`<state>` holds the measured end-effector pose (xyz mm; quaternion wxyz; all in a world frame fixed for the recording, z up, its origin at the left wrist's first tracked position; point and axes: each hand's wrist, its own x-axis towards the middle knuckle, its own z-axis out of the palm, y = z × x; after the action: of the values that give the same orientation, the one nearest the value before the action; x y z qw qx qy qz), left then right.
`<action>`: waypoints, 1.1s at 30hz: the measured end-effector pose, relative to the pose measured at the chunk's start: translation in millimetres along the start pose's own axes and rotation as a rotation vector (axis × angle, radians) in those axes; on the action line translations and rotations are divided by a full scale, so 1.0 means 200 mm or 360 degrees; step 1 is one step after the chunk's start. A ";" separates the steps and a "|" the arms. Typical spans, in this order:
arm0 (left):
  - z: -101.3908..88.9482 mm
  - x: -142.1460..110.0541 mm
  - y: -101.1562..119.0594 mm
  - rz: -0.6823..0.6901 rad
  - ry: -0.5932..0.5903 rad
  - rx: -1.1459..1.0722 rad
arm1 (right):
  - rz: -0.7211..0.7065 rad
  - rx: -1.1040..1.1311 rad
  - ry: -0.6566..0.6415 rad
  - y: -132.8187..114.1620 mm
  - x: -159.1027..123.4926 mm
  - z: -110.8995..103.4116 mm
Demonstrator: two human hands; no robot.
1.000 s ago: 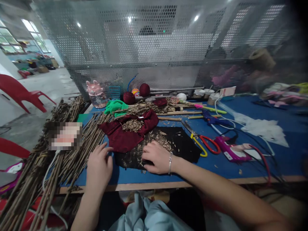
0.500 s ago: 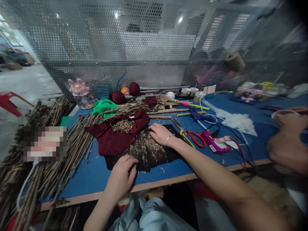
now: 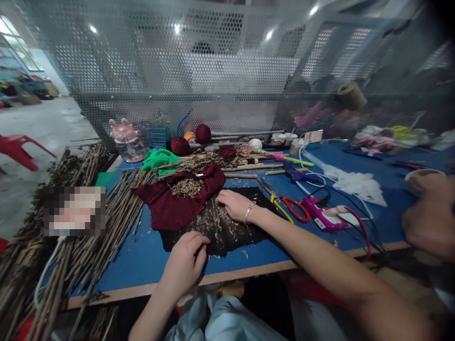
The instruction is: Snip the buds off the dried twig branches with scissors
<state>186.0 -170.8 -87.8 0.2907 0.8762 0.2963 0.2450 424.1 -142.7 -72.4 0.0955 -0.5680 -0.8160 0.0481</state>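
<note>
A black cloth (image 3: 249, 239), strewn with pale dry bits, lies on the blue table. At its near edge rests my left hand (image 3: 188, 255), open, thumb apart from the fingers and the fingertips touching the cloth. My right hand (image 3: 232, 204), with a bracelet at the wrist, is down on the upper part of the cloth. Its fingers are curled together among the loose bits; whatever they hold is hidden. Just left of it, a dark red cloth (image 3: 174, 215) overlaps the black one and bears a small heap of dry bits (image 3: 187, 187).
Bundled dry stalks (image 3: 110, 222) cover the table's left side. Right of the cloth lie red-and-yellow-handled scissors (image 3: 296, 210), a blue glue gun (image 3: 296, 174) and a purple device (image 3: 322, 215) with cables. A pink bottle (image 3: 127, 142) stands at the back. Another person's hand (image 3: 432, 213) is at far right.
The view has shifted slightly, moving the scene right and down. My right hand's fingers have drawn in on the black cloth. My left hand stays at the cloth's near edge.
</note>
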 end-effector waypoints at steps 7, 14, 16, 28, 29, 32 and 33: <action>0.00 0.00 0.00 0.0019 -0.0015 0.0022 | -0.0118 0.0164 0.0113 0.02 -0.25 -0.04; 0.00 0.00 0.00 0.0046 -0.0011 0.0032 | 0.0341 -0.0157 0.0138 -0.04 -0.25 0.01; 0.00 0.00 0.00 0.0039 -0.0015 0.0035 | 0.0181 -0.0228 0.0052 -0.08 -0.23 0.02; 0.00 0.00 -0.01 0.0010 -0.0047 0.0010 | 0.0213 -0.0254 0.0110 0.06 -0.30 0.05; 0.00 0.00 -0.01 0.0011 -0.0047 0.0006 | 0.0293 -0.0164 0.0144 0.08 -0.30 0.04; 0.00 0.00 -0.01 0.0016 -0.0045 -0.0013 | 0.0601 0.0281 0.0242 0.12 -0.25 0.02; 0.00 0.00 -0.01 0.0018 -0.0043 -0.0017 | 0.0728 0.0453 0.0255 0.13 -0.22 0.01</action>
<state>185.5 -168.6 -89.0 0.2979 0.8795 0.2863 0.2362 463.0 -173.5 -83.1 0.2254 -0.7202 -0.6416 0.1374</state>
